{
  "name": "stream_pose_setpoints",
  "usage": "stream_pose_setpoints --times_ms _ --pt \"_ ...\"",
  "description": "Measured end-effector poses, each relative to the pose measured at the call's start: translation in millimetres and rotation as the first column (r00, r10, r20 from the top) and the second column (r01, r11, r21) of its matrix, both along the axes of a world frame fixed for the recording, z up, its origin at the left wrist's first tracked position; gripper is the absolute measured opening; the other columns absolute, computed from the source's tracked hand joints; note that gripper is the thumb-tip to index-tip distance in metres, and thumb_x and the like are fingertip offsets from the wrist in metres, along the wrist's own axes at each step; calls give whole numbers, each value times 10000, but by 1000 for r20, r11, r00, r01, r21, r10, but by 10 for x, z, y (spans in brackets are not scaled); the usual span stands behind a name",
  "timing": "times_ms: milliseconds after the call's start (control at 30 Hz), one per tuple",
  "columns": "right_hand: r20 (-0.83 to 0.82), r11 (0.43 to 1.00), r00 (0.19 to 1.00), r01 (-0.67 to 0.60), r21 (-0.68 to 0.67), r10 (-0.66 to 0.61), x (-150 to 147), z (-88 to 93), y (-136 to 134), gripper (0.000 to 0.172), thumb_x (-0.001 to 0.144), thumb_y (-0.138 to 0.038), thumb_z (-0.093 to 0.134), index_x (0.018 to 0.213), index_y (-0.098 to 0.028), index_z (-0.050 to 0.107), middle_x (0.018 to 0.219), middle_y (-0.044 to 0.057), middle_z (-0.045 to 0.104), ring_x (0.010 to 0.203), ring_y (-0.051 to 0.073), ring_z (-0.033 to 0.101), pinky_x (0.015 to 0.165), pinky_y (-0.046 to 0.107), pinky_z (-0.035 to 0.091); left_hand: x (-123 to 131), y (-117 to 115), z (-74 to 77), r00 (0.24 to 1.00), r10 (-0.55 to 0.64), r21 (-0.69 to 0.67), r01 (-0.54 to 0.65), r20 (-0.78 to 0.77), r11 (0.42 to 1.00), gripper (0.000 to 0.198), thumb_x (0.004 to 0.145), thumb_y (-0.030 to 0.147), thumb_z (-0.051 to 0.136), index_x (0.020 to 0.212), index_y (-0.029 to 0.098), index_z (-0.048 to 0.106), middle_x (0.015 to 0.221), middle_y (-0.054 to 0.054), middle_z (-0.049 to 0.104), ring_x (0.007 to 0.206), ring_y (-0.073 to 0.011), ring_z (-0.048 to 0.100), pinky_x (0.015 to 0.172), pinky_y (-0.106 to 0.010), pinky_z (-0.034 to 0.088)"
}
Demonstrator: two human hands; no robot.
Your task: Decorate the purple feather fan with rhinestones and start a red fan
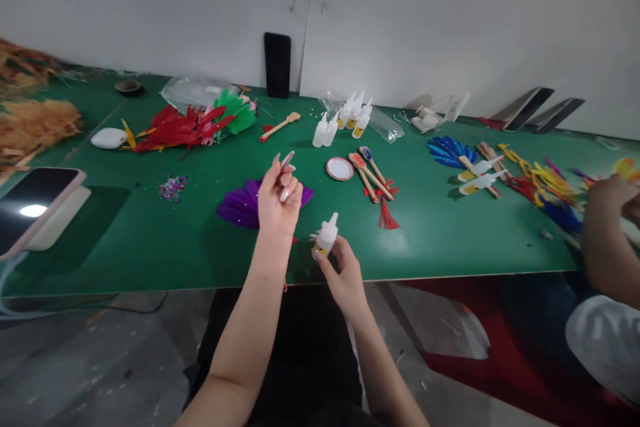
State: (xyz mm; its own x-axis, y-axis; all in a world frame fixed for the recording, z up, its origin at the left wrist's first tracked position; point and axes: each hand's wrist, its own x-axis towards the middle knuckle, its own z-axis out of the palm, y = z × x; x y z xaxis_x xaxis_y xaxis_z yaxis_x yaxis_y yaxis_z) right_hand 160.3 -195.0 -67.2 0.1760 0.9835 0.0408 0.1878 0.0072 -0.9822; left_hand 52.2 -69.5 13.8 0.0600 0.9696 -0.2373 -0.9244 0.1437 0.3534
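Note:
My left hand (280, 199) is raised over a fan of purple feathers (239, 203), its fingers curled. Between the thumb and fingers is a slim silvery thing (287, 160), too small to name for sure. My right hand (346, 273) grips a small white glue bottle (327, 235) with a yellow label and a pointed nozzle, held upright near the table's front edge. Part of the feather fan is hidden behind my left hand and wrist. A small white dish (340, 169) with a red rim lies beyond the bottle.
Painted wooden spoons (367, 177) with red tassels lie right of the dish. Several glue bottles (350, 113) stand behind it. Red feathers (185, 128), sequins (173, 187) and a phone (37, 207) are at left. At far right, a co-worker's hand (607, 197) is near colourful feathers.

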Motion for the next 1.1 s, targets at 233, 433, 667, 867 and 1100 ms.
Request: stream_pose_setpoints --times_ms 233,433,667,867,1100 --pt "-175 994 979 -102 46 109 -37 202 -126 305 910 -339 531 1187 -245 443 1037 72 653 947 207 671 856 386 526 -400 -385 44 994 -49 -33 46 -98 998 435 965 155 366 587 100 573 405 56 391 295 2 309 336 -130 290" --pt "-279 954 915 -298 22 292 -405 56 -225 319 926 -371 497 1213 -269 405 1127 99 640 998 217 647 856 386 541 -784 -503 -41 996 44 1 -44 -77 999 346 938 146 433 623 102 569 423 58 407 307 -1 334 330 -131 274" --pt "-296 948 902 -313 51 314 -486 88 -130 346 919 -373 505 1235 -266 414 1142 92 645 1047 219 640 907 394 526 -822 -599 -112 998 22 -39 -24 -51 999 429 969 129 314 619 91 561 416 52 398 295 -4 325 319 -137 269" --pt "-225 962 935 -266 63 273 -335 399 -74 505 788 -327 695 1209 -282 419 965 35 715 896 209 699 842 390 551 -761 -737 -59 998 -16 -84 11 -60 996 417 955 88 303 612 107 540 417 52 398 294 -15 335 324 -149 280" --pt "-53 961 974 -207 180 220 161 941 205 272 751 -272 734 1009 -233 654 1026 44 716 846 164 683 739 316 577 -830 -754 -116 996 -36 -73 30 -77 997 361 944 117 384 614 112 529 430 62 401 283 1 313 316 -142 259"
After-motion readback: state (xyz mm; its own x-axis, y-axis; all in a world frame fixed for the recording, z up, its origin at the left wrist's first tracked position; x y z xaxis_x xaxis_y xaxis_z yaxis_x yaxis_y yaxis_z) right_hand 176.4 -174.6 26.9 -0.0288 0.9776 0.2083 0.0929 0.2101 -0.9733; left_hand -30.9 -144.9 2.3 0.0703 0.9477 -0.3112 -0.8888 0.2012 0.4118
